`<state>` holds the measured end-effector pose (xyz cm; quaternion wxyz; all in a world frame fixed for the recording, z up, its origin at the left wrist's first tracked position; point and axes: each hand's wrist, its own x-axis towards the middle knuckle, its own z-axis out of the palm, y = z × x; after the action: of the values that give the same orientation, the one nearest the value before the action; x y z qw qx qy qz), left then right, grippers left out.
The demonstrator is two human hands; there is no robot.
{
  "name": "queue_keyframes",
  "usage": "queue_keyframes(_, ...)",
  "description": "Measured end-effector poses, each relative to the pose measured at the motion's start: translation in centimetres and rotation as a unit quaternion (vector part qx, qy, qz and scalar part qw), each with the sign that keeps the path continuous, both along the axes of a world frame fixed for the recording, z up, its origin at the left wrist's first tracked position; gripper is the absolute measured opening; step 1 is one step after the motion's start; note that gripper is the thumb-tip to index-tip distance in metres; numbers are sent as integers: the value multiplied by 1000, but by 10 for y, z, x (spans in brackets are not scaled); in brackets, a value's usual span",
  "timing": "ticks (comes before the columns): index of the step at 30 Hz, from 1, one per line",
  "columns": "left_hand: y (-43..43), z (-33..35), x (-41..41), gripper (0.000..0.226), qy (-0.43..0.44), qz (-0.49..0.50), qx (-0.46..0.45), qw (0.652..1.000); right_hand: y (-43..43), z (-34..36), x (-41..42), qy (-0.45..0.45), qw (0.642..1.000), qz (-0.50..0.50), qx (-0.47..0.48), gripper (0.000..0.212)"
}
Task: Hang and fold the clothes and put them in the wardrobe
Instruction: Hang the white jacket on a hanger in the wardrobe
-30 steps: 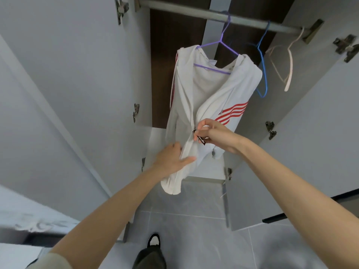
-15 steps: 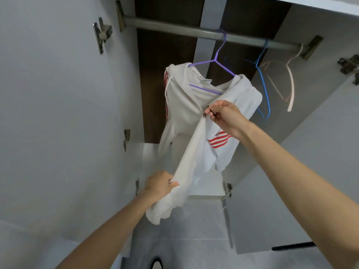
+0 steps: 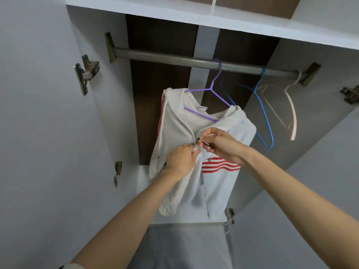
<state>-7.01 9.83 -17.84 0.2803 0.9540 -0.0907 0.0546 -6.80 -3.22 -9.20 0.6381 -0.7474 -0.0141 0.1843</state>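
Note:
A white jacket (image 3: 175, 121) with red stripes hangs on a purple hanger (image 3: 211, 88) from the wardrobe rail (image 3: 165, 58). My left hand (image 3: 181, 160) grips the jacket's front edge just below the zipper. My right hand (image 3: 219, 145) pinches the black zipper pull at chest height, close against the left hand. The jacket's lower part hangs loose between my forearms.
A blue hanger (image 3: 264, 113) and a beige hanger (image 3: 292, 113) hang bare further right on the rail. Open wardrobe doors with metal hinges (image 3: 86, 73) stand on both sides. A white shelf (image 3: 213, 20) runs above the rail.
My left hand has risen from the jacket's hem to the front edge near the zipper. My right hand kept the zipper pull and dropped slightly. The view tilted upward.

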Motion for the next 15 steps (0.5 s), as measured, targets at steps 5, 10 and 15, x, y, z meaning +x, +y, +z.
queue_keyframes(5, 6, -31, 27, 47, 61, 23, 27, 997, -15, -1, 43, -9, 997, -62, 38, 33)
queue_keyframes(10, 11, -60, 53, 52, 102, 54, 36, 993, -25, 14, 108, -21, 996, -59, 71, 37)
queue_keyframes(15, -2, -93, 73, 47, 177, 54, 42, 982, -31, 3, 137, -48, 998, 9, -35, 28)
